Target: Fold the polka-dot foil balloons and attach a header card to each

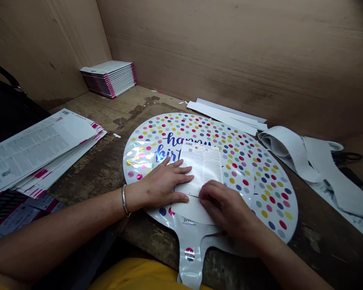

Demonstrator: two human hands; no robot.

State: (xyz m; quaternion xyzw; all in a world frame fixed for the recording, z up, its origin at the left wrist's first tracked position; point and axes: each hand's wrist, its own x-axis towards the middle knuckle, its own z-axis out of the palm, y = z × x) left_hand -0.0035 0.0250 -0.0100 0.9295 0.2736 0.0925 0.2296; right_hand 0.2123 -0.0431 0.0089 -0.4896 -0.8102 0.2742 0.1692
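A printed white packet (201, 169) with a barcode and fine text lies on top of a flat foil balloon (145, 133). The balloon is white with coloured dots, blue "happy birt…" lettering and a tail pointing toward me. My left hand (166, 181) rests flat with its fingers spread, the fingertips on the packet's left side. At the packet's lower right edge, the fingers of my right hand (224, 205) are curled and pinched together. A plain white flap (190, 209) shows below the printed part. A second dotted balloon (278, 201) sticks out from underneath at the right.
Printed cardboard sleeves (48, 141) are piled at the left. A neat stack of white and pink packets (109, 76) stands in the back corner. White paper strips (226, 114) lie along the back panel. Curled label backing (296, 153) and black-handled scissors (347, 157) lie at the right.
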